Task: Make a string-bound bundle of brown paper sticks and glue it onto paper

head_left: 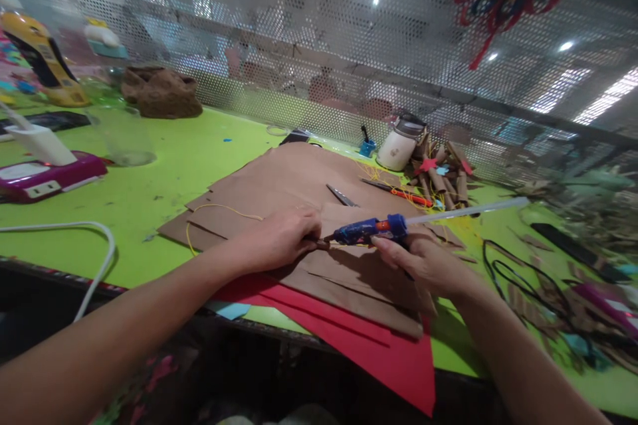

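Note:
My right hand (416, 255) is wrapped round a blue hot glue gun (369, 231) with a long clear glue stick (468, 210) sticking out of its back. The gun's nozzle points left and meets a small brown piece (321, 244) at my left fingertips. My left hand (286, 236) is closed in a pinch on that piece; its exact kind is partly hidden by the fingers. Yellow string (224, 209) loops out to the left of this hand. Beneath both hands lies a stack of brown kraft paper (294, 179), with scissors (341, 195) on it.
Red paper (399, 365) juts over the table's front edge. A red-handled tool (411, 196), a white jar (396, 146) and rolled brown paper pieces (448, 179) stand behind. Black cable (518, 272) curls at the right. A purple power strip (54, 176) and clear cup (127, 143) are left.

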Demonstrator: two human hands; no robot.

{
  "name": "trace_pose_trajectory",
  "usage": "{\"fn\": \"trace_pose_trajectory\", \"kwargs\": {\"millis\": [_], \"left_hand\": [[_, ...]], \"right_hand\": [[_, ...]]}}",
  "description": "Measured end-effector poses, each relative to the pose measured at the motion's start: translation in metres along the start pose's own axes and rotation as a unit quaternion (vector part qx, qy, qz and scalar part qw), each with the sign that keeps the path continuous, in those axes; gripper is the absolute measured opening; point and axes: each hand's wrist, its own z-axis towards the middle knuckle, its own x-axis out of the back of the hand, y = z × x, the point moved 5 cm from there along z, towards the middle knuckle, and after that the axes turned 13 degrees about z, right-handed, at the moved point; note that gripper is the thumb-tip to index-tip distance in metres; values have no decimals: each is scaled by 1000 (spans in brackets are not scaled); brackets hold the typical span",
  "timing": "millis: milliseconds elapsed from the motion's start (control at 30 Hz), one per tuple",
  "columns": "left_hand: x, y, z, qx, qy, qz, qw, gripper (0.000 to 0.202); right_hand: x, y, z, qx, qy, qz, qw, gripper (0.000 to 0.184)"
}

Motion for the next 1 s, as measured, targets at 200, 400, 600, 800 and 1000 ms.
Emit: {"fn": "trace_pose_trajectory", "kwargs": {"millis": [200,400,600,800,1000], "left_hand": [[0,0,0,-2,-7,2,1000,20],[-1,-1,0,3,-13,-10,1000,18],[-2,-2,1,-3,-13,1,1000,16],[-2,-2,0,0,-14,0,1000,18],[-3,-2,1,-2,-5,-1,1000,18]], "right_hand": [[4,-1,-3,-8,-15,-20,1000,42],[8,-2,-3,-1,5,3,1000,43],[3,-2,-1,3,-6,-19,1000,41],[6,-1,-4,-13,-6,3,1000,42],[2,-3,-4,-11,-16,-13,1000,42]]}}
